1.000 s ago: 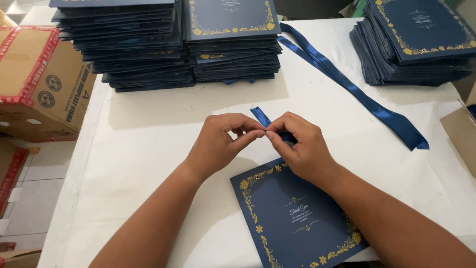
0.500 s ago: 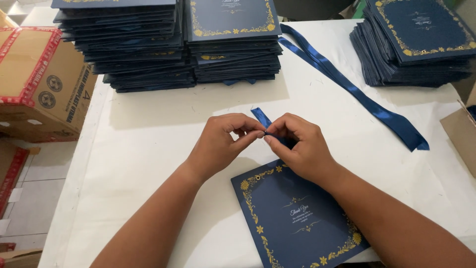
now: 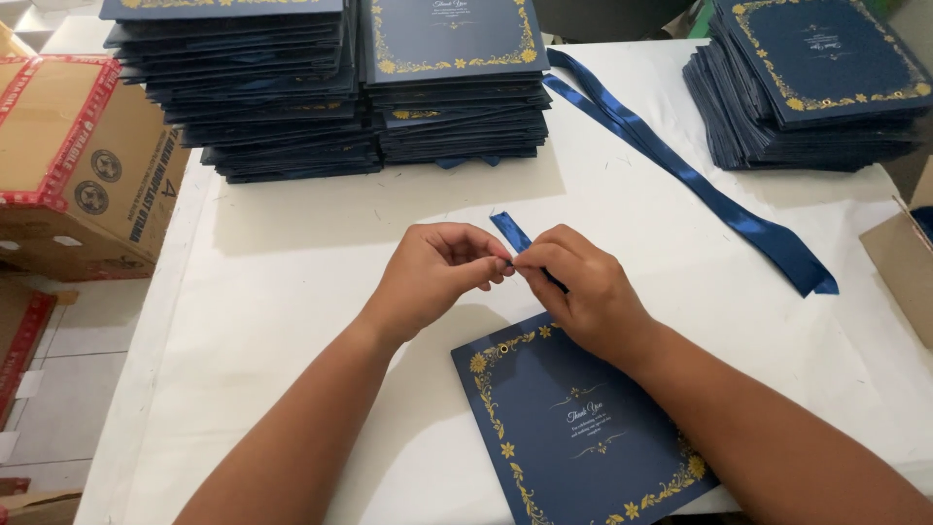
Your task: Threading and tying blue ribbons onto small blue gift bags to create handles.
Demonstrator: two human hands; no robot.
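Note:
Both hands meet over the middle of the white table (image 3: 292, 282). My left hand (image 3: 432, 272) and my right hand (image 3: 583, 292) pinch a short piece of dark blue ribbon (image 3: 509, 231) between fingertips; its free end sticks up and away from me. Just below my right hand lies a navy card (image 3: 573, 428) with gold floral borders and a small metal eyelet near its top left corner. My right wrist covers the card's upper right corner.
Tall stacks of the same navy cards stand at the back left (image 3: 253, 87), back centre (image 3: 457, 78) and back right (image 3: 816, 87). A long blue ribbon (image 3: 700, 185) runs diagonally across the table. Cardboard boxes sit at the left (image 3: 78, 165) and right edge (image 3: 904, 262).
My fingertips have shifted slightly on the ribbon and my left fingers have curled in a little. The card and everything else have stayed in place.

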